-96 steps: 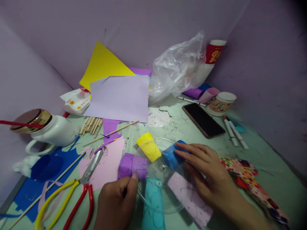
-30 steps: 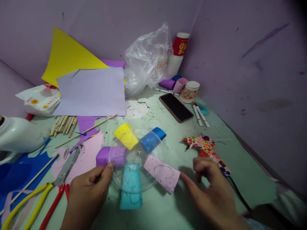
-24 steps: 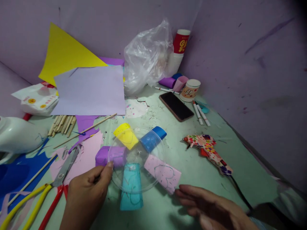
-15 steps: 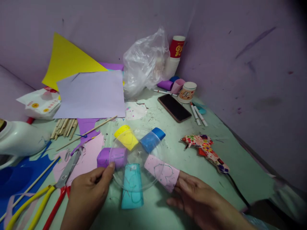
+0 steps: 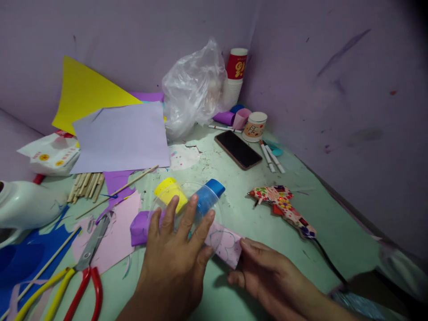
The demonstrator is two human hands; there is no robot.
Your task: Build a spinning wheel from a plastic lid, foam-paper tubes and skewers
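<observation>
My left hand (image 5: 177,249) is spread open, palm down, over a clear round plastic disc (image 5: 216,203). Around the disc are flattened paper loops: a yellow one (image 5: 170,191), a blue one (image 5: 210,196), a purple one (image 5: 138,228) and a pink one (image 5: 227,244) with a heart drawn on it. Of a teal loop, only a sliver shows between my left fingers. At the outer end of the pink loop, my right hand (image 5: 264,267) grips it between thumb and fingers.
A flowered glue gun (image 5: 281,207) lies at right, its cord trailing to the edge. Scissors (image 5: 87,254), sticks (image 5: 87,186) and paper scraps lie at left. Behind are a phone (image 5: 238,149), a paper cup (image 5: 255,127), markers (image 5: 267,157), a plastic bag (image 5: 194,89) and coloured sheets (image 5: 123,138).
My left hand has moved right from the purple loop's side and now spreads over the disc, covering the teal loop. My right hand stays at the pink loop. The view has shifted slightly.
</observation>
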